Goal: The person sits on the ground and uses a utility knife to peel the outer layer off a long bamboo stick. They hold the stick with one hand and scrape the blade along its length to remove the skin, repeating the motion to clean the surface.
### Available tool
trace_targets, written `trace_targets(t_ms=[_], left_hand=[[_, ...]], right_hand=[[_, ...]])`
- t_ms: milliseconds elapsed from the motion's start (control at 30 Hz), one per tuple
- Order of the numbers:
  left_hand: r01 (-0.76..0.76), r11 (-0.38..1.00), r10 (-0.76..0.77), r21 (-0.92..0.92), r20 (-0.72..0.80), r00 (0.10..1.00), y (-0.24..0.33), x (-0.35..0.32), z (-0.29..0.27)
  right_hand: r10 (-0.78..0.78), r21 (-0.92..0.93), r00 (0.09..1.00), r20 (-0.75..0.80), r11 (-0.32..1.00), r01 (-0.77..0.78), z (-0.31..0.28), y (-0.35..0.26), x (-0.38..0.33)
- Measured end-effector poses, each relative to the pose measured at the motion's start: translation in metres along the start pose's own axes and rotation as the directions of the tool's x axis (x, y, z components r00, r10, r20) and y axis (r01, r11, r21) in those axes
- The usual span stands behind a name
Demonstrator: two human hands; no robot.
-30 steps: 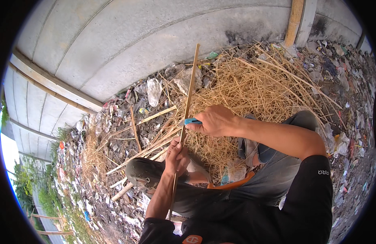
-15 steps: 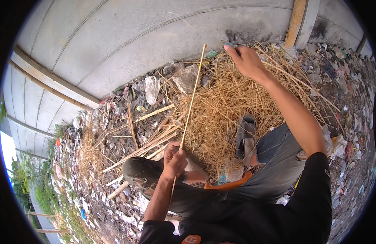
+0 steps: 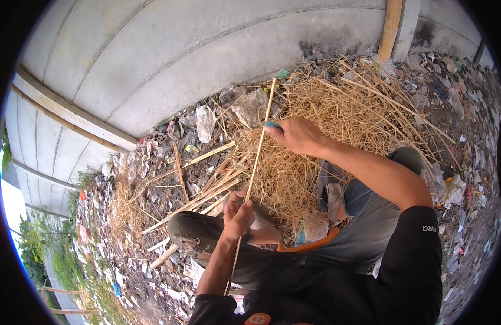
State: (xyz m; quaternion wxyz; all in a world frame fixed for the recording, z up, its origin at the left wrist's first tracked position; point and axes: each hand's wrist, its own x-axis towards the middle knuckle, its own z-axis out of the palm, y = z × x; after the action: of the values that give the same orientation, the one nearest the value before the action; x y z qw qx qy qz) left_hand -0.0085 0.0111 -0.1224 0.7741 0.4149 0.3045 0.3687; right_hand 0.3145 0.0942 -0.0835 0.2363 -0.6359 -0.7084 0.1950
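Note:
A long, thin bamboo strip [image 3: 254, 162] slants upward across the middle, its pale tip near the wall. Its lower end runs down past my left forearm. My left hand [image 3: 238, 218] is closed around the strip beside my bent left knee. Higher up, my right hand [image 3: 300, 135] has its fingers curled, and the blue-covered thumb tip [image 3: 272, 125] meets the strip or lies right beside it. What those curled fingers hold, if anything, is hidden. A pile of straw-coloured shavings [image 3: 288, 179] spreads beneath both hands, between my feet and the wall.
Cut bamboo pieces [image 3: 210, 192] lie to the left of the pile. A grey concrete wall [image 3: 207, 65] closes off the far side, with a wooden post [image 3: 390, 32] against it. Litter [image 3: 472, 179] covers the ground around. An orange curved edge [image 3: 310, 246] shows between my legs.
My right hand has come down and left, from beyond the strip's tip to the strip's upper part. My left hand keeps its grip. My right knee now shows raised beside the pile.

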Motion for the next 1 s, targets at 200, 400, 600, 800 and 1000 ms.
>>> trace_targets(t_ms=[200,400,600,800,1000], left_hand=[[-0.032,0.996,0.015,0.077,0.213,0.977,0.002,-0.027,-0.002],[-0.246,0.955,0.241,0.167,0.049,0.969,0.001,0.011,0.003],[-0.248,0.952,0.264,0.177,-0.072,0.962,0.007,0.016,0.015],[-0.250,0.946,0.269,0.206,-0.069,0.961,0.001,0.016,0.019],[-0.173,0.958,0.185,0.231,-0.033,0.982,-0.001,0.013,0.012]], right_hand=[[0.433,0.079,0.734,-0.524,0.882,-0.464,-0.164,0.145,0.027],[0.009,-0.114,0.916,-0.402,0.992,-0.059,-0.107,0.045,0.016],[-0.178,0.079,0.978,0.113,0.982,0.169,-0.033,-0.055,-0.033],[-0.246,0.030,0.959,0.138,0.969,0.244,0.013,-0.071,-0.067],[-0.110,-0.091,0.993,-0.030,0.990,0.107,-0.003,-0.025,-0.022]])
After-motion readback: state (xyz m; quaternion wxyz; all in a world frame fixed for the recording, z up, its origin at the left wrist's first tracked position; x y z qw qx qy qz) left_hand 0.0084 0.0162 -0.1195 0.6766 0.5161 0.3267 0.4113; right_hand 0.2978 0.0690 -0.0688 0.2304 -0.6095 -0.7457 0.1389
